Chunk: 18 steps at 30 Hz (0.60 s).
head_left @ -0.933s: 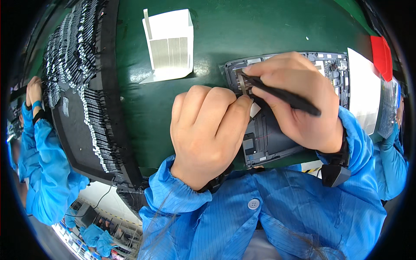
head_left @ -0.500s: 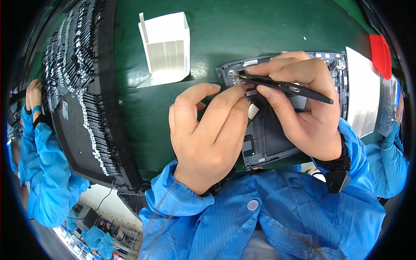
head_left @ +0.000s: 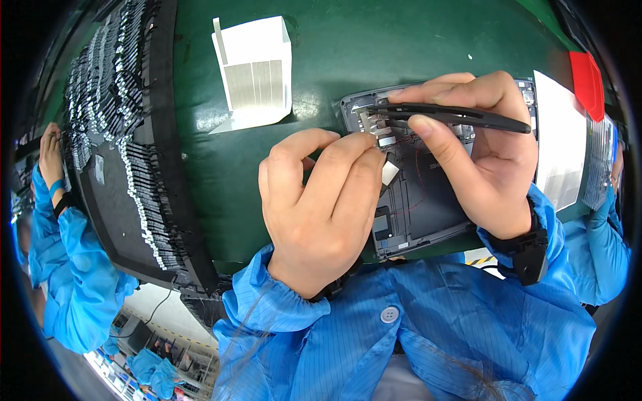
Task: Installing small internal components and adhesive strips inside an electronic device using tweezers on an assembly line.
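An open dark tablet-like device housing (head_left: 435, 200) with small electronic parts and thin red wires lies on the green bench. My right hand (head_left: 498, 154) grips black tweezers (head_left: 475, 117) between thumb and fingers. Their tips point left, at the housing's upper left corner, over a small silvery strip (head_left: 366, 121). My left hand (head_left: 321, 207) rests at the housing's left side, thumb and fingertips pressed together beside that strip; what they pinch is hidden. Just below those fingertips is a small pale silver rectangle (head_left: 390, 174).
A white sheet with silvery strips (head_left: 254, 43) stands bent on the bench. Left of it, a black tray (head_left: 114, 207) holds rows of small black-and-silver parts; a co-worker's hand (head_left: 50, 154) is beyond. At right are a white sheet (head_left: 558, 140), a red object (head_left: 586, 87) and clear plastic trays (head_left: 597, 167).
My right hand has shifted slightly up and right, and the tweezers lie more level. More of the housing's inside shows. My left hand has hardly moved.
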Motion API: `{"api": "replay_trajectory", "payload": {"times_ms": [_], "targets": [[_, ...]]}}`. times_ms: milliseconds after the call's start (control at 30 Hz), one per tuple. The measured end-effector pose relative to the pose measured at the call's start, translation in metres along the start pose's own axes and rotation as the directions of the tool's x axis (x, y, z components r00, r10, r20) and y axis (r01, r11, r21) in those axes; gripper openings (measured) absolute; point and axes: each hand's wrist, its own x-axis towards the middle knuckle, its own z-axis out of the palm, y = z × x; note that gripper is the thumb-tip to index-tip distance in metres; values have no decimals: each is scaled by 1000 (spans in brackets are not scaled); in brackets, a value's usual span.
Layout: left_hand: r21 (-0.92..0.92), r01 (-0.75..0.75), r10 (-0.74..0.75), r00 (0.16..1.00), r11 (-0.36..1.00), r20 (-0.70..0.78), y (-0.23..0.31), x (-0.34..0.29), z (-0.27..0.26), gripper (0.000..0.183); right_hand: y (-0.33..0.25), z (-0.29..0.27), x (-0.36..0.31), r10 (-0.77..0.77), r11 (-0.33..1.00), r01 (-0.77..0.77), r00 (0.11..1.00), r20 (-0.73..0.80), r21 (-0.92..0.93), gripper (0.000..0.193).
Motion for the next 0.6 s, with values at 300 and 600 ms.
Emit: {"api": "replay_trajectory", "payload": {"times_ms": [300,600], "targets": [[68,4,0,999,998,-54,3,-2,-2,25,2,-1,-2,10,1000,-9,999,34,-21,26],[67,33,-32,999,997,-22,6,-3,-3,27,4,-4,-11,8,999,-5,997,71,-42,26]]}}
